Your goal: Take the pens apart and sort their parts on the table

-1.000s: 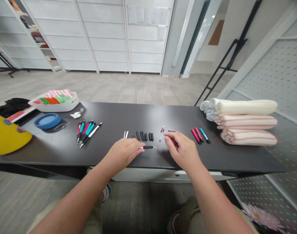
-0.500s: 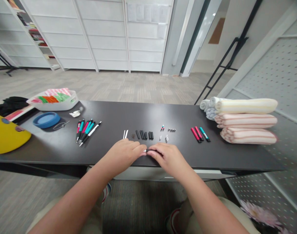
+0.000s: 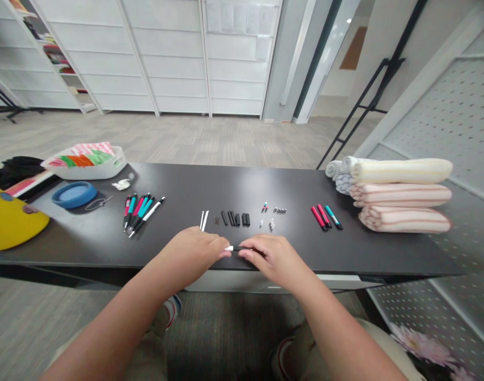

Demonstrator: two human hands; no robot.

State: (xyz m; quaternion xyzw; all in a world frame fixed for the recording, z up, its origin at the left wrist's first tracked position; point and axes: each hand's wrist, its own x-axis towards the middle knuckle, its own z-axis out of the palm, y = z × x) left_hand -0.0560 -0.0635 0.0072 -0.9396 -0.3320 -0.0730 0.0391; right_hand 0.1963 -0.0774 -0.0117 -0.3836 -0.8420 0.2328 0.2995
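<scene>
Over the front of the dark table, my left hand pinches the white end of a pen. My right hand closes round its black end, so the pen lies level between both sets of fingertips. Just beyond are two thin white sticks, tiny coiled springs and several black tube-shaped grips. To their right are small red and teal pieces, small silver parts and clear bits. Two red and one teal pen barrels lie further right.
Several whole pens lie in a bunch at left, near a blue round lid and a white basket of colourful items. A yellow object stands far left. Rolled towels are stacked at right.
My left hand has shifted slightly left, away from the right. More of the pen shows between the fingertips. Both hands still grip it.
</scene>
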